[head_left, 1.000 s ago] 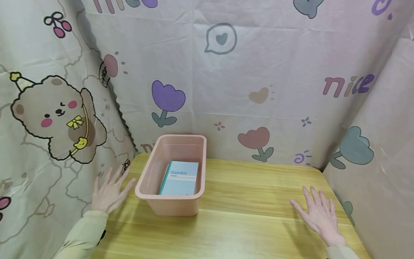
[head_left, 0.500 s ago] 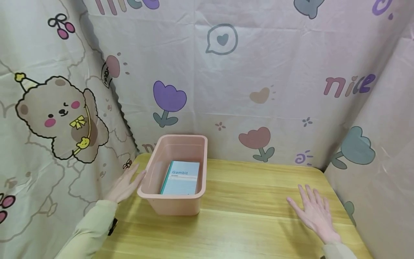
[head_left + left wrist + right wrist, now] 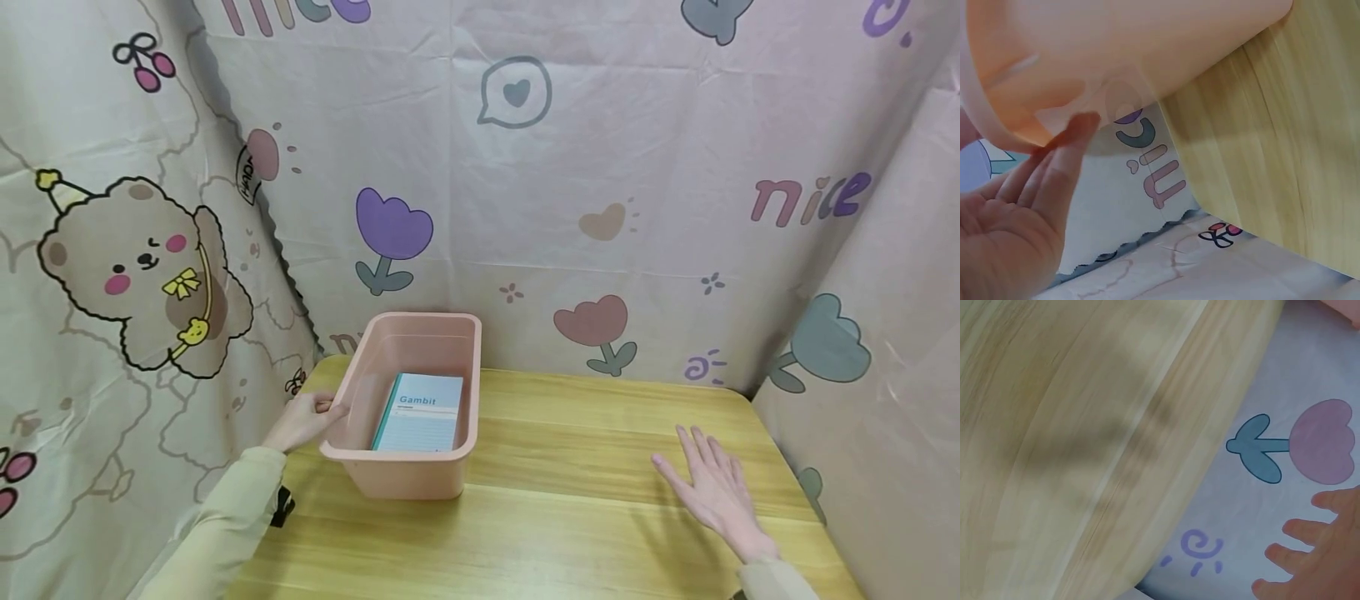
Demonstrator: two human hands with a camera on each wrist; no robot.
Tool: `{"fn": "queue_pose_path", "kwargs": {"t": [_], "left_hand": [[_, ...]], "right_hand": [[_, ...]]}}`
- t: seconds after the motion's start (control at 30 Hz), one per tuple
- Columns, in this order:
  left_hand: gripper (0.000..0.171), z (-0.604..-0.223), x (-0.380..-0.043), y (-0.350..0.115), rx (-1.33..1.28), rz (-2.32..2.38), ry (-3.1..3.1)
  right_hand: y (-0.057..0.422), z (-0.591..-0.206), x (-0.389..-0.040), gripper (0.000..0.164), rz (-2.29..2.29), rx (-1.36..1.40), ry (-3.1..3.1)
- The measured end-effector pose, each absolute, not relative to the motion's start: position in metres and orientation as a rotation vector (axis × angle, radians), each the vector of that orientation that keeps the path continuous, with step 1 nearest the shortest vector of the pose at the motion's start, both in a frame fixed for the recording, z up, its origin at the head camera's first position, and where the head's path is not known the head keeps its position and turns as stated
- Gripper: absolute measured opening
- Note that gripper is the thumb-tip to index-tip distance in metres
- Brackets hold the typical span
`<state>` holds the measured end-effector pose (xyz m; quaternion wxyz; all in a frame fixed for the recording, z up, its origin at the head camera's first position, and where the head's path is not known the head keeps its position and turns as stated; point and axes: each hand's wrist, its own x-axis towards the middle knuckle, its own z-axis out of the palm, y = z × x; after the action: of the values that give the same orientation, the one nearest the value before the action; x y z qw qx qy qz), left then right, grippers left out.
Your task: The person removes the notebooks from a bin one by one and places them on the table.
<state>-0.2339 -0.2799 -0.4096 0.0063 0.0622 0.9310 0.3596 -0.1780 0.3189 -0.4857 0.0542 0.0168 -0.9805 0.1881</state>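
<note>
A pink plastic bin (image 3: 405,478) stands on the left part of the table. Inside it lies a light-blue notebook (image 3: 420,417) with "Gambit" on its cover. My left hand (image 3: 302,421) pinches the bin's left rim, with the thumb over the inner side and the fingers beneath the lip outside. The left wrist view shows those fingers (image 3: 1063,169) against the underside of the rim. Over the right part of the table, my right hand (image 3: 712,493) is spread, its fingers straight and holding nothing. Several of its fingertips (image 3: 1300,530) show in the right wrist view.
The wooden table (image 3: 570,533) reaches back to a patterned curtain (image 3: 645,150). More printed cloth (image 3: 97,417) hangs along the left side, close to my left arm, and along the right side too.
My left hand has moved right to the bin and taken hold of its left rim. My right hand has drifted slightly left, still spread. The bin and notebook stay in place.
</note>
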Motion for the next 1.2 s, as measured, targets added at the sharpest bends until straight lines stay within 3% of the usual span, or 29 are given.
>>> {"fn": "queue_pose_path", "kwargs": {"t": [0.57, 1.2], "left_hand": [[0.042, -0.412, -0.232, -0.289, 0.207, 1.354, 2.675], [0.046, -0.417, -0.196, -0.259, 0.124, 1.528, 2.514]], "right_hand": [[0.315, -0.486, -0.175, 0.085, 0.575, 0.056, -2.968], [0.296, -0.481, -0.173, 0.084, 0.553, 0.106, -2.964]]}}
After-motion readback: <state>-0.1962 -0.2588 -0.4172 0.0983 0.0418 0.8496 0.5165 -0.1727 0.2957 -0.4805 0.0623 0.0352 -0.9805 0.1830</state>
